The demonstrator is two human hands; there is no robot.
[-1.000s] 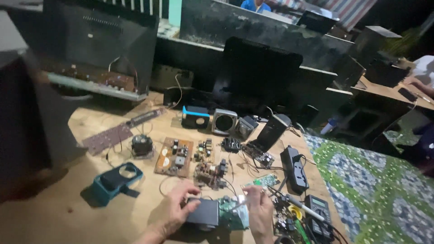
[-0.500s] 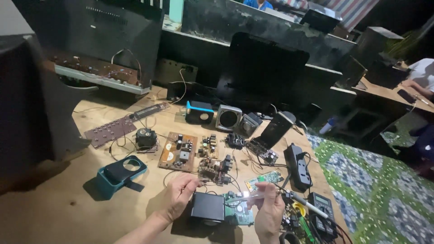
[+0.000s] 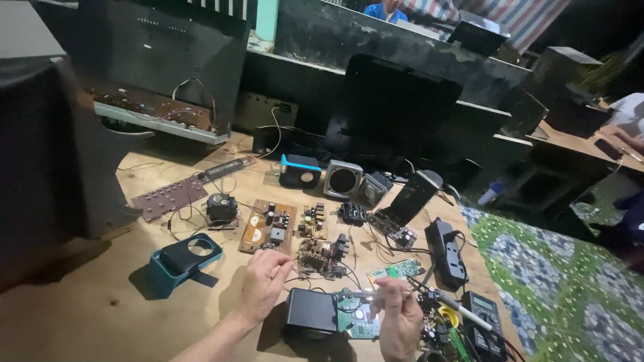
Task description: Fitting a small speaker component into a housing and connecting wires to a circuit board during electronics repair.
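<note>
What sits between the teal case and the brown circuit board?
Head view: bare wooden table between the teal case and brown circuit board; the black round motor-like part lies just behind that gap.

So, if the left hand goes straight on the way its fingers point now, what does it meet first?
The left hand points up and to the right. First in that line seems to be the small cluttered circuit board just beyond its fingertips, though depth is unclear from one view.
</note>
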